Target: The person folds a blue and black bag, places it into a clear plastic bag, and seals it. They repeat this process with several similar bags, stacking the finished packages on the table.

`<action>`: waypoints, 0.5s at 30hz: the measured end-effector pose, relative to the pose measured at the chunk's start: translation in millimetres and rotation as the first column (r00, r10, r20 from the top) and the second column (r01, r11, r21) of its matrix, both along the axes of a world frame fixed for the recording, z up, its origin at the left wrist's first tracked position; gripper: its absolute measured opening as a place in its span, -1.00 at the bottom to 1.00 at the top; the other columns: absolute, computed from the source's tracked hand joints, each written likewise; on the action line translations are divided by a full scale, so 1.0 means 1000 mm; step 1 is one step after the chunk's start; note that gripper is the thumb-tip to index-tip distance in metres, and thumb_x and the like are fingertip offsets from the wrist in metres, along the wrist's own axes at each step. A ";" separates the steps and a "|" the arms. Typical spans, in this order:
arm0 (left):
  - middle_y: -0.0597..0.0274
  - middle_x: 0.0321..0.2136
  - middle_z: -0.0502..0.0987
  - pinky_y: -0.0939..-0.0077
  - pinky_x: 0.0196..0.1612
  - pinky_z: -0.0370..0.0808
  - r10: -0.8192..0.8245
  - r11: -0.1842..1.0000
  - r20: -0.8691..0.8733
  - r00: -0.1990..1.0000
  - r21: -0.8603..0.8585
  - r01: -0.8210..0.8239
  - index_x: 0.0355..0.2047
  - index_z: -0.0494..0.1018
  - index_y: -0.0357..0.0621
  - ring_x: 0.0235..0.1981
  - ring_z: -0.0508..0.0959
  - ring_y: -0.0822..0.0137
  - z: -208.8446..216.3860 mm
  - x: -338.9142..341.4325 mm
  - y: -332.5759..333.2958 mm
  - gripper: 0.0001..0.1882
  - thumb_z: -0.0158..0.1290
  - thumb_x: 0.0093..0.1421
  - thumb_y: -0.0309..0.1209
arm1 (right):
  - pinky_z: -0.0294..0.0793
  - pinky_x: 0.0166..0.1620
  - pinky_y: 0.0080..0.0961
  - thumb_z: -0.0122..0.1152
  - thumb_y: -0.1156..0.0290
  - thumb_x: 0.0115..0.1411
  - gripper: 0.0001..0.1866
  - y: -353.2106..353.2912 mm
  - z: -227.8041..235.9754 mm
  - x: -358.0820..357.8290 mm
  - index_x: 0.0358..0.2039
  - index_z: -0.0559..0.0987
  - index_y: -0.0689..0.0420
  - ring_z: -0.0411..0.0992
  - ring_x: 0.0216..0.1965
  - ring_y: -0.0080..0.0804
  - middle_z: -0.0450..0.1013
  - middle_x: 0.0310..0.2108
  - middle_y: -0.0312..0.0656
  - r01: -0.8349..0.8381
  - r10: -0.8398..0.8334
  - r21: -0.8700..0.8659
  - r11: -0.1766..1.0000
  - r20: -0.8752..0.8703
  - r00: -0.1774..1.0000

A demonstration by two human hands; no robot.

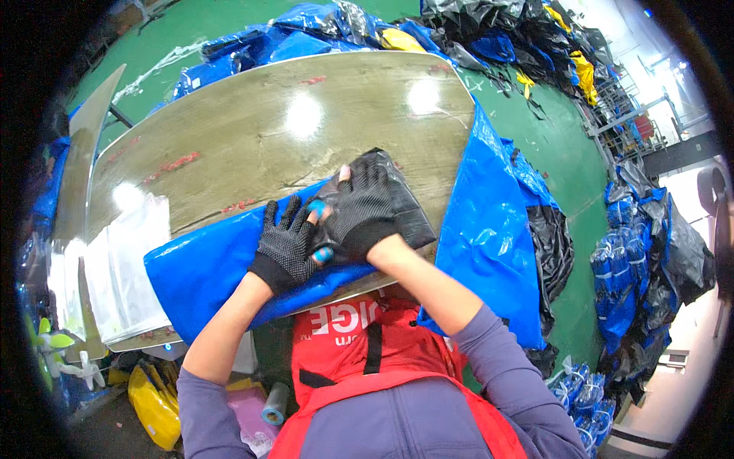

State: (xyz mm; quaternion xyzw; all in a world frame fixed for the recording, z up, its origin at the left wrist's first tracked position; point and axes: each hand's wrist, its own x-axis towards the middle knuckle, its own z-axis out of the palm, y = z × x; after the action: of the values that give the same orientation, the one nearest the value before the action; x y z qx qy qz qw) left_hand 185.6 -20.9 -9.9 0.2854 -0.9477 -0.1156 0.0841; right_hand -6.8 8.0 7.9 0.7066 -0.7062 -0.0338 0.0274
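Note:
A blue plastic sheet (202,264) lies folded in a long strip along the near side of the table, with a black folded part (413,216) at its right end. On the blue strip my left hand (284,243) rests flat, fingers spread, in a black dotted glove with bare thumb tip and blue wrapping on the thumb side. My right hand (361,200), gloved alike, presses flat on the black part, its fingers stretched away from me. The hands are close together, and neither grips anything that I can see.
The table (252,130) has a worn, glossy top. White plastic bags (126,271) lie at its left end. Another blue sheet (489,245) hangs over its right edge. Heaped blue and black sheeting (290,34) lies beyond. Bundled blue packs (619,264) stand at the right, yellow sheeting (157,402) below left.

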 end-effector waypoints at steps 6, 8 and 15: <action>-0.14 0.32 0.01 -0.15 0.33 -0.32 0.721 0.683 0.496 0.483 -0.392 -0.616 0.28 0.04 -0.35 0.38 -0.07 0.01 0.019 0.144 0.023 -0.13 -0.10 0.18 0.09 | -0.28 0.32 0.13 0.04 -0.11 0.09 -0.21 0.002 -0.002 0.033 0.24 0.26 0.13 0.00 0.31 0.11 0.09 0.27 0.19 -0.088 0.096 -0.051 0.995 0.174 0.980; -0.16 0.34 -0.08 -0.08 0.35 -0.28 0.775 0.631 0.363 0.517 -0.404 -0.663 0.33 -0.10 -0.29 0.38 -0.09 -0.03 -0.011 0.177 0.041 -0.13 -0.07 0.19 0.00 | -0.38 0.28 0.30 0.03 -0.12 0.11 -0.25 0.004 -0.004 0.049 0.25 0.27 0.01 -0.04 0.32 0.20 0.08 0.28 0.17 -0.135 0.148 -0.067 0.989 0.277 0.949; -0.18 0.06 0.36 0.05 0.09 0.38 0.989 0.040 0.048 0.139 0.823 -0.567 0.25 0.08 -0.27 0.06 0.40 -0.11 0.004 0.216 0.066 -0.13 0.20 0.07 -0.09 | -0.37 0.21 0.46 0.00 -0.06 0.15 -0.33 0.002 -0.027 0.103 0.24 0.30 -0.05 0.00 0.27 0.31 0.14 0.24 0.17 -0.188 0.187 -0.023 0.982 0.288 0.939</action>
State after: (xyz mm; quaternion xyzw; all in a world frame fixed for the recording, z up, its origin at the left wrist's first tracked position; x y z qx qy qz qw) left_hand 401.5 45.0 -6.1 0.7439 -0.3914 -0.4553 0.2934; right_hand 96.3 9.6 -19.1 0.7680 -0.6322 0.0708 -0.0744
